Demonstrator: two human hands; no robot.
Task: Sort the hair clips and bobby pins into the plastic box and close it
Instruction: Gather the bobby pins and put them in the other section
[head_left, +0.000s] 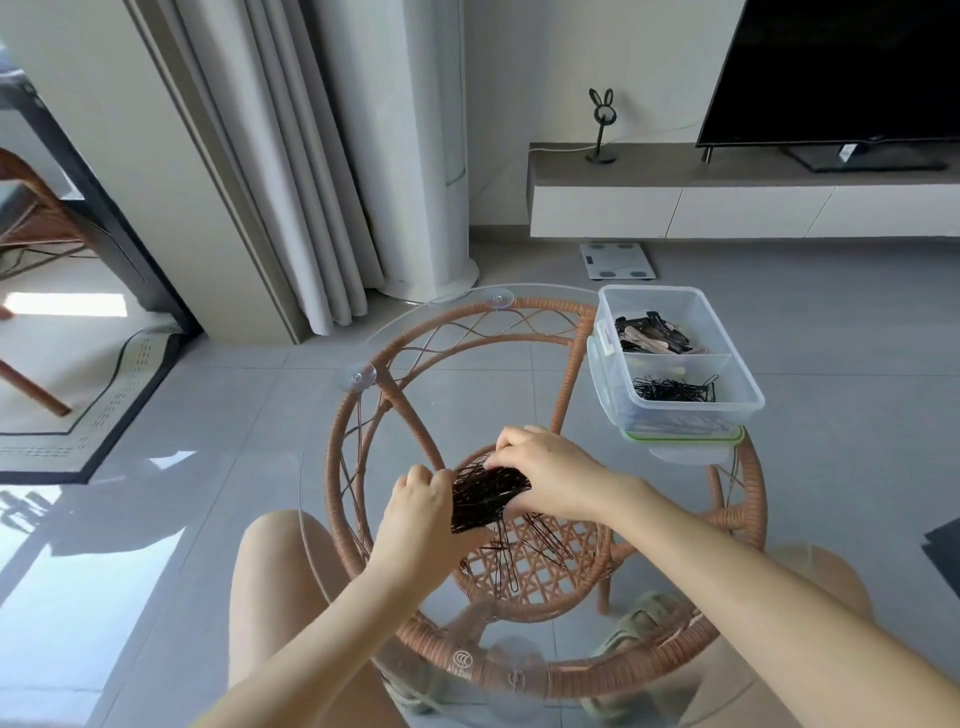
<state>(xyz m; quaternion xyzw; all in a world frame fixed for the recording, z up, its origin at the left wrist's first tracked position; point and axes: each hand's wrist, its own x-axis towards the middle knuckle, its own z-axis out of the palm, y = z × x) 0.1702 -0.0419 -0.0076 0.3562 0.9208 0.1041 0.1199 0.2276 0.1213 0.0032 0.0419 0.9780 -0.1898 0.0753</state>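
Note:
A thick bunch of black bobby pins (480, 501) lies on the glass top of a round rattan table (358, 431). My left hand (418, 512) closes on the bunch's left end. My right hand (545, 475) grips it from above and the right. A few loose bobby pins (540, 540) lie scattered just below the bunch. At the table's far right stands a clear plastic box (748, 384) with a divider: hair clips (654, 335) fill the far compartment, bobby pins (675, 389) the near one. Under the box lies its green-rimmed lid (685, 439).
My bare knees show under the glass. A white floor scale (615, 260) lies on the tiles beyond the table. A low TV cabinet (727, 208) with a television stands at the back right, curtains and a white column at the back left, a rug at the left.

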